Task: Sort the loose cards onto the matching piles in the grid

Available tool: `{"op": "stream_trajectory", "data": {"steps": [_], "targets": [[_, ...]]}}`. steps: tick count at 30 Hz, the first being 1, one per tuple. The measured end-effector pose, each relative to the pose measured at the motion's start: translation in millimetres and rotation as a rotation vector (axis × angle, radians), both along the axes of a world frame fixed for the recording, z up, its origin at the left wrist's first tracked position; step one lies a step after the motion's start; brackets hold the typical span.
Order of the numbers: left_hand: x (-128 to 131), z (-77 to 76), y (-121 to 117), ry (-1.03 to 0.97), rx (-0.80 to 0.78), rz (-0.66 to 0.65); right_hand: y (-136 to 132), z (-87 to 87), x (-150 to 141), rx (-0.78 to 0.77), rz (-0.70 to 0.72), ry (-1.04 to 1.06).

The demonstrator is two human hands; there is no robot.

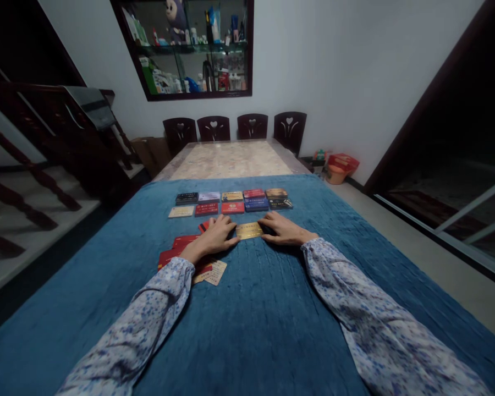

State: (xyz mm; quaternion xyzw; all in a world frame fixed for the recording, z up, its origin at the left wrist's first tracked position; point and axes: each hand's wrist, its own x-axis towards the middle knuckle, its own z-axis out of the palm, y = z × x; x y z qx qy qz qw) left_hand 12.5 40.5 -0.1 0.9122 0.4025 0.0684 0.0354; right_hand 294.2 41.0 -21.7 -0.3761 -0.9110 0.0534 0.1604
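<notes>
A gold card (248, 230) lies flat on the blue cloth (256, 313) between my two hands. My left hand (214, 235) rests on the cloth with its fingertips at the card's left edge. My right hand (282, 228) lies flat with its fingers touching the card's right edge. Beyond them, two rows of several cards (231, 202) are laid out side by side, red, blue, black and beige. A loose pile of red and beige cards (190, 258) sits under and beside my left wrist.
The blue cloth covers the near half of a long marble-topped table (231, 158). Several dark wooden chairs (235, 127) stand at its far end. A wall cabinet (190, 47) holds bottles. A staircase (37, 154) is at the left, a red basket (341, 166) on the floor at the right.
</notes>
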Motion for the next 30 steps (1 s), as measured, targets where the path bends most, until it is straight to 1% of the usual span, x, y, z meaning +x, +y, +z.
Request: {"op": "stream_trajectory", "data": {"steps": [5, 9, 16, 20, 30], "targets": [[-1.7, 0.8, -2.3, 0.006, 0.038, -0.056, 2.7, -0.9, 1.6, -0.025, 0.008, 0.013], [-2.0, 0.0, -3.2, 0.025, 0.041, -0.052, 4.6, -2.2, 2.9, -0.007, 0.022, 0.004], [-5.9, -5.4, 4.2, -0.049, -0.004, -0.052, 2.2, 1.4, 2.6, 0.010, 0.028, -0.014], [-6.2, -5.0, 3.9, -0.043, 0.012, -0.082, 0.1, 3.6, 2.4, 0.003, 0.038, -0.002], [-8.0, -6.5, 3.3, -0.099, 0.005, -0.091, 2.0, 2.0, 3.8, -0.056, 0.010, 0.045]]}}
